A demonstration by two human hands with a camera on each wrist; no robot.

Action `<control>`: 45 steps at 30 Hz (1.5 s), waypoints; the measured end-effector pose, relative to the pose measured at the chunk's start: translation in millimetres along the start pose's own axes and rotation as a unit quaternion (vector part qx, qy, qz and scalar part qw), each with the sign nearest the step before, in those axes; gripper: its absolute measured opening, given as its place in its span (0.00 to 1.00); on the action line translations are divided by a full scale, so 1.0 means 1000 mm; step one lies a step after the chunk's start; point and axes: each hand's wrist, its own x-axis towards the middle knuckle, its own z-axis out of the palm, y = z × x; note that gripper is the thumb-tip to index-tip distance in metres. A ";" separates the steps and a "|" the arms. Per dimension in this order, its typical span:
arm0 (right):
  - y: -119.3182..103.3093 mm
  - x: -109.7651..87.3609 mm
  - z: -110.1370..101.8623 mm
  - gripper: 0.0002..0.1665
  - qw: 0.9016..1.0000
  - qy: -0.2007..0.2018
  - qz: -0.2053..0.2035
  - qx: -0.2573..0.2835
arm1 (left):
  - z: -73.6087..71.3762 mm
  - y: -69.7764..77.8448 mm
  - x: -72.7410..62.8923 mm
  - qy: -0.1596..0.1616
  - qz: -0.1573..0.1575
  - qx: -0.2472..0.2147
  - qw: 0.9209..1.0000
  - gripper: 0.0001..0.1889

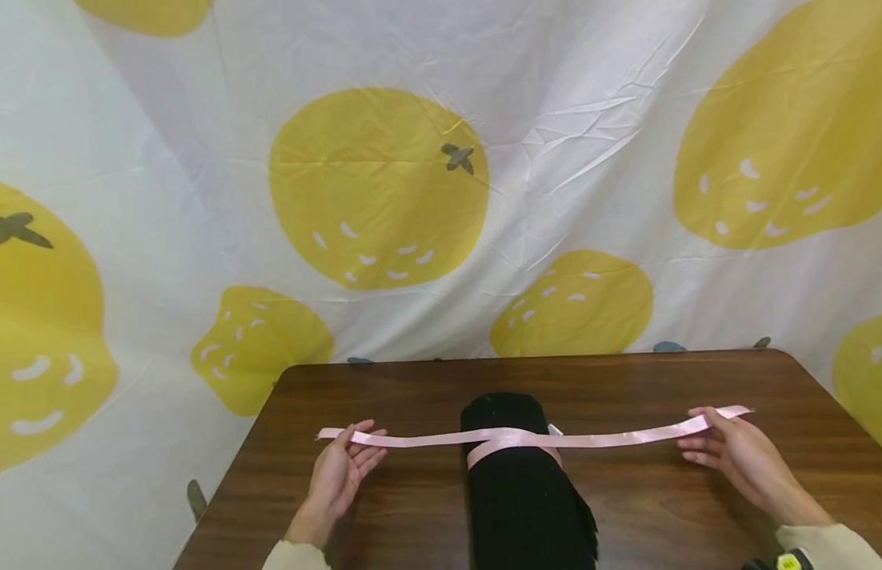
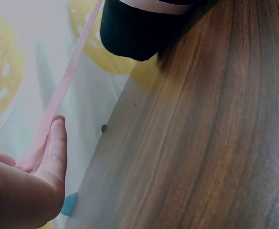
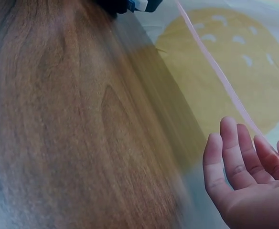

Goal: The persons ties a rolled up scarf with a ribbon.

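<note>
A rolled black cloth [image 1: 522,507] lies lengthwise on the table, its far end rounded. Round it runs a pink ribbon [image 1: 434,439], crossed on top, with its two ends drawn out sideways. My left hand [image 1: 339,473] pinches the left end between thumb and fingers, a short tail sticking out past them. On the other side my right hand [image 1: 743,459] pinches the right end, the remaining fingers spread loosely. In the left wrist view the ribbon [image 2: 65,86] slants taut from the hand towards the black roll [image 2: 134,33]. A small white tag [image 1: 554,430] shows beside the crossing.
The brown wooden table [image 1: 384,396] has rounded back corners. Right behind it hangs a white curtain [image 1: 555,158] printed with large yellow fruit. A dark band with a yellow-green piece [image 1: 788,561] sits at the right sleeve.
</note>
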 end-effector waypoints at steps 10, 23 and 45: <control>0.005 -0.001 -0.005 0.18 1.000 0.012 0.006 -0.026 | -0.009 -0.002 -0.002 0.015 -0.011 0.020 1.000 0.23; 0.003 -0.005 -0.011 0.16 0.994 0.062 -0.002 -0.088 | -0.019 -0.002 0.001 0.050 -0.009 0.077 0.996 0.20; -0.014 -0.001 0.021 0.28 0.870 0.220 0.000 -0.442 | -0.020 0.011 -0.005 0.149 0.092 0.362 0.915 0.15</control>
